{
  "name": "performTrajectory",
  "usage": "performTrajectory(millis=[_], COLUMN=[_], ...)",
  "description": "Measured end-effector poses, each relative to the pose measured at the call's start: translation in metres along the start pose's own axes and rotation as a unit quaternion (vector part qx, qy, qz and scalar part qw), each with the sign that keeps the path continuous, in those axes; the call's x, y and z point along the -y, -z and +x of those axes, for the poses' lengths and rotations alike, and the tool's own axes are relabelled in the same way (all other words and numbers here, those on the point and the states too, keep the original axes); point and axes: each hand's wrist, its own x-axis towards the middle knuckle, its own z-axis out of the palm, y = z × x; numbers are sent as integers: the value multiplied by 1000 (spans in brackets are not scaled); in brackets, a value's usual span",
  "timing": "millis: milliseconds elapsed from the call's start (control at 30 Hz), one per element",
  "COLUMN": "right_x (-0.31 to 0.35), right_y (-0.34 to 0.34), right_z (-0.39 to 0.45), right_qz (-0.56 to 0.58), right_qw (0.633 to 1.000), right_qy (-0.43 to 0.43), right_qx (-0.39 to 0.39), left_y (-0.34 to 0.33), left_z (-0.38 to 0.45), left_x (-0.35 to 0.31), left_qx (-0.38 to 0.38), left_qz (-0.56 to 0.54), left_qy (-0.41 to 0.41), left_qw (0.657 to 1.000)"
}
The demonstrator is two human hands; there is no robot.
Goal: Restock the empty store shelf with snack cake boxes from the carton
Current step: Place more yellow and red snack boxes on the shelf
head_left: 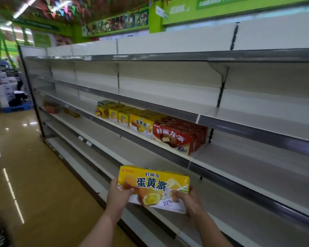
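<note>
I hold a yellow snack cake box (pixel 152 182) upright in front of the shelving, its printed face toward me. My left hand (pixel 119 195) grips its lower left corner, thumb across the front. My right hand (pixel 185 198) grips its lower right corner. On the middle shelf (pixel 239 163) stand a red snack cake box (pixel 173 138) with more red ones behind it, and to its left a row of yellow boxes (pixel 125 116). The carton is not clearly in view.
The white shelving unit (pixel 168 82) runs from far left to near right with bare boards above and below. A glossy tan floor (pixel 25 166) lies on the left. Stacked white goods on a blue pallet (pixel 9 97) stand at the aisle's far end.
</note>
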Motion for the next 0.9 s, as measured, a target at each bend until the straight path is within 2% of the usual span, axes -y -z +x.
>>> performTrajectory(millis=[233,367,433,567,900], right_x=[23,35,40,50,62], right_y=[100,147,166,191,212], right_z=[-14,-16,-13,-1,62], right_qz=[39,28,34,44,4], right_qw=[992,980,973,961,925], right_qy=[41,65,73,85,64], right_qx=[-115,-187,-216,-258,-375], left_y=[-114,-167,-189,-228,-296], left_z=[-1,6,6,20,92], left_x=[-28,-40,-47,-60,-85], left_qx=[75,95,137,212,299], left_qz=[24,83,69,53,86], left_qy=[-9,-34,-45,-65,-95], left_qw=[997,991,987,974,946])
